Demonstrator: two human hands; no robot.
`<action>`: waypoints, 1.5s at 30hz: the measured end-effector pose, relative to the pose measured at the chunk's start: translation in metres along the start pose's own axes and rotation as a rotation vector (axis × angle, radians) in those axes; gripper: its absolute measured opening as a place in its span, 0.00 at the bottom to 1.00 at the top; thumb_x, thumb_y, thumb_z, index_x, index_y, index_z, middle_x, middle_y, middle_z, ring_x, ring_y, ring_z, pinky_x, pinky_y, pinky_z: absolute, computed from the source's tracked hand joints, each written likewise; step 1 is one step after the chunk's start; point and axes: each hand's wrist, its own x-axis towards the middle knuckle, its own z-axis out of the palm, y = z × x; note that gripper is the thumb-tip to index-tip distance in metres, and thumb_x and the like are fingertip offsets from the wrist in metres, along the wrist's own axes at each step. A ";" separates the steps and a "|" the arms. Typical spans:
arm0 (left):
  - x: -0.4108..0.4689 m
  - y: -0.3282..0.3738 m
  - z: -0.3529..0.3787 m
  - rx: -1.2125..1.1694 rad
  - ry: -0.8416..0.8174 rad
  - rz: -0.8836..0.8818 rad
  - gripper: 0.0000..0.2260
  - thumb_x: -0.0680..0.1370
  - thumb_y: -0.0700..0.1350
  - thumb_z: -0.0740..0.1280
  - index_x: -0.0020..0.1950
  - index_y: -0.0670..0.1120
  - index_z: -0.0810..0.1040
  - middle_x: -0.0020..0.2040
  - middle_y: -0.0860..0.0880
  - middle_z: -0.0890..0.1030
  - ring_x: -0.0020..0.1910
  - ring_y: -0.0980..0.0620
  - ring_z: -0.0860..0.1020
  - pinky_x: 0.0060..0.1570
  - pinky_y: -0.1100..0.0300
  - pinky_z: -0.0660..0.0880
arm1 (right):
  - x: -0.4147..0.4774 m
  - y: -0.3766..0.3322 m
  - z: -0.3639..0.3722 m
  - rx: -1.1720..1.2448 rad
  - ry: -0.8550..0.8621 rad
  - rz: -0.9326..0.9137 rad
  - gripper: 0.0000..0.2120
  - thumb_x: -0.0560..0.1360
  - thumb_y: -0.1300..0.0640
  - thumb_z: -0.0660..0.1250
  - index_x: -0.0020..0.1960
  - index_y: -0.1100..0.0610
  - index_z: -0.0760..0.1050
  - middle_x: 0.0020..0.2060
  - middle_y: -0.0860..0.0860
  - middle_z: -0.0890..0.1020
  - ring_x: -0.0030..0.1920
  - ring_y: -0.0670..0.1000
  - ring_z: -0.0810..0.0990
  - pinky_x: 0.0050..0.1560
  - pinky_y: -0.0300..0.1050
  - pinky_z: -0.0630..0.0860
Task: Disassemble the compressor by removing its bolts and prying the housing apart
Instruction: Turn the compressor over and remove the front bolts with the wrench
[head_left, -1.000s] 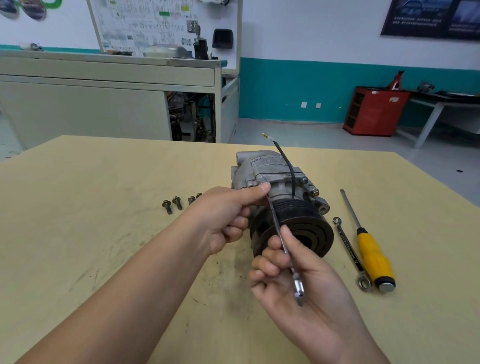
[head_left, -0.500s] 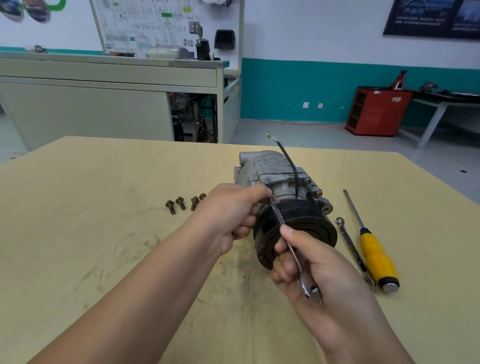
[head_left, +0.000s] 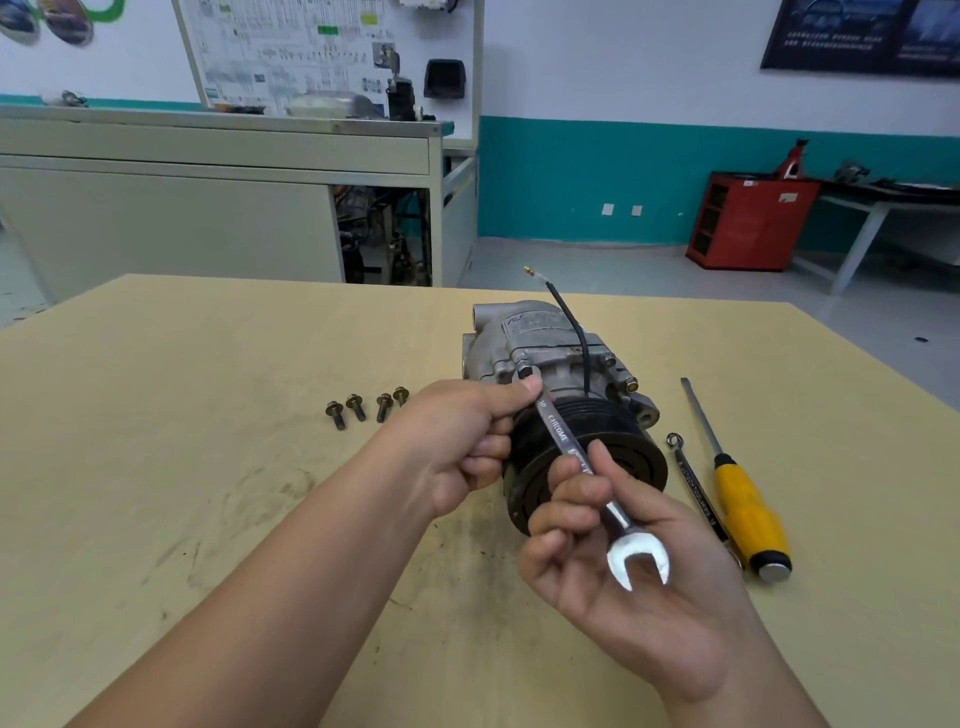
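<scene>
We count four bolts lying loose in a row on the tabletop, just left of the compressor. The compressor lies on its side near the middle of the tabletop, its black pulley turned toward us. So a good part of the bolt work looks done.

The wrench has its far end set on a bolt head at the upper left of the housing. Our left hand pinches that end between thumb and curled fingers. Our right hand has its grip clamped round the shaft near the open-jaw end.

Another flange bolt shows on the right side, seemingly still seated. The housing halves look joined, and we see no gap. We judge the prying not yet begun, since the screwdriver lies untouched to the right, beside a second wrench.
</scene>
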 end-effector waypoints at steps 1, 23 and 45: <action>0.000 -0.001 0.000 0.035 0.017 0.023 0.13 0.77 0.46 0.67 0.34 0.46 0.69 0.20 0.55 0.60 0.16 0.61 0.56 0.14 0.70 0.52 | 0.001 0.000 0.002 0.004 0.009 -0.006 0.21 0.43 0.69 0.83 0.31 0.65 0.78 0.23 0.51 0.74 0.21 0.50 0.73 0.25 0.43 0.74; -0.001 -0.003 -0.003 -0.209 -0.061 -0.058 0.13 0.79 0.43 0.63 0.38 0.41 0.82 0.19 0.54 0.57 0.15 0.61 0.55 0.14 0.71 0.51 | 0.010 0.016 0.005 -0.134 0.110 -0.051 0.10 0.62 0.54 0.68 0.30 0.62 0.80 0.24 0.52 0.77 0.22 0.48 0.74 0.25 0.39 0.73; -0.005 -0.002 0.002 -0.204 0.001 -0.048 0.06 0.77 0.38 0.65 0.40 0.42 0.78 0.19 0.55 0.58 0.14 0.60 0.55 0.14 0.72 0.51 | 0.006 0.008 0.001 -0.015 0.060 -0.059 0.17 0.52 0.61 0.82 0.36 0.67 0.82 0.26 0.52 0.78 0.23 0.49 0.75 0.23 0.41 0.73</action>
